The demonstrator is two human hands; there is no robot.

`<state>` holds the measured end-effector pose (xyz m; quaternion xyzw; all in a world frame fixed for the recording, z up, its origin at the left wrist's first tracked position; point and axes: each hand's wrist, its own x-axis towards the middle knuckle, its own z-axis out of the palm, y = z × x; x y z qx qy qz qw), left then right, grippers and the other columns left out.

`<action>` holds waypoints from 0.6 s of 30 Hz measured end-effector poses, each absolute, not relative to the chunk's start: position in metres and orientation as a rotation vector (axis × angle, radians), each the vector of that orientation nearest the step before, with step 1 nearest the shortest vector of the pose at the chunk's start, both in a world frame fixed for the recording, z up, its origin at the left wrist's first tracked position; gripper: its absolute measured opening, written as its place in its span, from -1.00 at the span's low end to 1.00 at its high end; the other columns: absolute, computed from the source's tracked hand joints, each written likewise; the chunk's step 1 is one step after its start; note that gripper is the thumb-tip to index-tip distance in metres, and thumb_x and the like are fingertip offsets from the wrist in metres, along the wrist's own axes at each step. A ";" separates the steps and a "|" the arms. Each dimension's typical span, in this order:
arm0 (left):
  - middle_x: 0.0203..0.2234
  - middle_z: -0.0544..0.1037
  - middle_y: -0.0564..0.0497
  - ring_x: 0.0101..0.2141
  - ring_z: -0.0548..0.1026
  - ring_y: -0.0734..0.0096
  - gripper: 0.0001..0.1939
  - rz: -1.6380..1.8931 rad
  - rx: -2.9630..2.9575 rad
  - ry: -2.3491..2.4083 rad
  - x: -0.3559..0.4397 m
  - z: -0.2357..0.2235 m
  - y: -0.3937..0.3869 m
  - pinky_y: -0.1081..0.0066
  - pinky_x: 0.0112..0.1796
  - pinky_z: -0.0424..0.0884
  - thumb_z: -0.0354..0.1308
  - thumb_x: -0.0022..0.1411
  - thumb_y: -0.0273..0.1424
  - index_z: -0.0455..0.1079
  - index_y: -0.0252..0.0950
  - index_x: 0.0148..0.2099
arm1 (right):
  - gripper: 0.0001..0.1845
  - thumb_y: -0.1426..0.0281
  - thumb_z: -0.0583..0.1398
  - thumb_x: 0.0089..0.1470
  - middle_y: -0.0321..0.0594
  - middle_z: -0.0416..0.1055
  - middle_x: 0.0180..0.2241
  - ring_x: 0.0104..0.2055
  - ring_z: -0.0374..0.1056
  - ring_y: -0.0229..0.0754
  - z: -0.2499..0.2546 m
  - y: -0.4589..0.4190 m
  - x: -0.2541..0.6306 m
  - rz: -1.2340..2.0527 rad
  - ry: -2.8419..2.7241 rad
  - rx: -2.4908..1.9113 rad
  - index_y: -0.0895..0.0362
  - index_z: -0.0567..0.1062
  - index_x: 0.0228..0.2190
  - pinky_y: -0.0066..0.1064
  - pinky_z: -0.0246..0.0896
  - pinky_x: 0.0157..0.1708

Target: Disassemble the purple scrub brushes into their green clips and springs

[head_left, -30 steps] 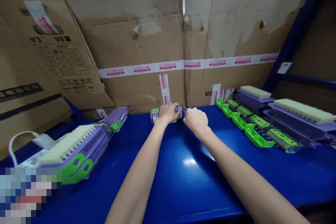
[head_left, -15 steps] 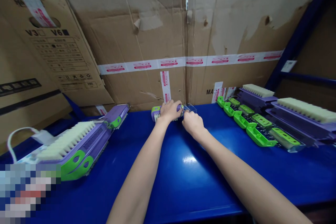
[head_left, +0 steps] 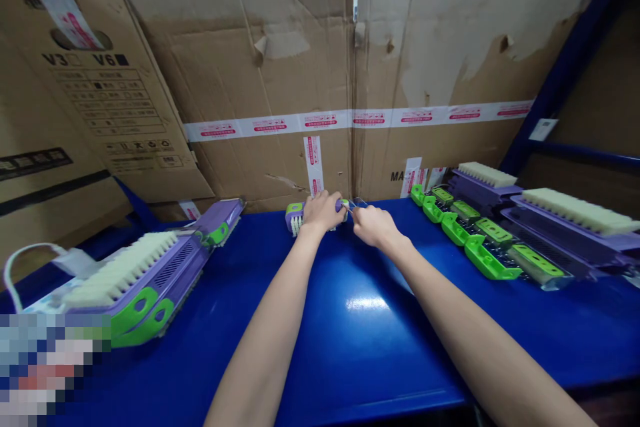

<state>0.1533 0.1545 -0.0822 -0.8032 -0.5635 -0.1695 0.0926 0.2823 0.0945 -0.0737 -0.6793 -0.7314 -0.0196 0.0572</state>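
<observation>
A purple and green brush (head_left: 296, 222) with white bristles lies on the blue surface in front of the cardboard. My left hand (head_left: 324, 211) is closed over its top, fingers wrapped round the body. Beside the brush's right end, my right hand (head_left: 373, 224) is closed in a pinch. Thin, shiny edges (head_left: 357, 203) show at the right fingertips, either wire or clear plastic; I cannot tell which. The palm and fingers hide most of the brush.
On the left stand purple brush units (head_left: 180, 263) with cream bristles and a white cable (head_left: 13, 270). To the right are green clip parts (head_left: 487, 259), clear-cased green pieces (head_left: 540, 263) and purple units (head_left: 530, 230). Taped cardboard (head_left: 250, 80) walls the back.
My right hand has shifted slightly right, away from the brush's end. The left hand keeps its hold. The whole view has shifted slightly.
</observation>
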 end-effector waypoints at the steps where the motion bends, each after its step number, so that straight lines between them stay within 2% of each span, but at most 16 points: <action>1: -0.14 0.46 -0.09 -0.07 0.40 0.12 -0.65 -0.507 -2.379 -1.678 0.154 -0.082 0.155 0.19 -0.07 0.25 -0.01 0.22 -0.12 0.36 -0.11 -0.02 | -0.63 0.36 -0.07 0.18 0.04 0.45 -0.14 -0.09 0.40 -0.01 -0.075 0.096 0.285 -0.096 -2.217 -2.031 0.15 0.46 -0.14 -0.32 0.21 -0.17; 7: -0.10 0.47 -0.12 -0.06 0.40 0.08 -0.60 -0.506 -2.359 -1.773 0.159 -0.079 0.154 0.16 -0.08 0.26 -0.03 0.21 -0.09 0.38 -0.14 0.00 | -0.58 0.29 -0.13 0.23 -0.02 0.49 -0.24 -0.21 0.44 -0.04 -0.091 0.106 0.298 -0.212 -2.203 -1.946 0.12 0.46 -0.17 -0.34 0.19 -0.27; 14: -0.12 0.49 -0.11 -0.03 0.39 0.11 -0.70 -0.568 -2.372 -1.733 0.161 -0.076 0.154 0.19 -0.08 0.29 0.01 0.19 -0.18 0.42 -0.21 -0.13 | -0.57 0.24 -0.14 0.24 -0.11 0.51 -0.24 -0.19 0.43 -0.09 -0.100 0.117 0.325 -0.109 -1.952 -1.958 0.06 0.45 -0.12 -0.41 0.14 -0.29; 18: -0.22 0.56 -0.05 -0.11 0.46 0.13 -0.72 -0.536 -2.476 -1.786 0.161 -0.071 0.156 0.17 -0.07 0.28 0.05 0.17 -0.17 0.42 -0.18 -0.15 | -0.59 0.19 -0.05 0.20 -0.17 0.53 -0.27 -0.20 0.43 -0.09 -0.109 0.123 0.323 -0.011 -1.783 -1.840 0.02 0.41 -0.03 -0.41 0.17 -0.27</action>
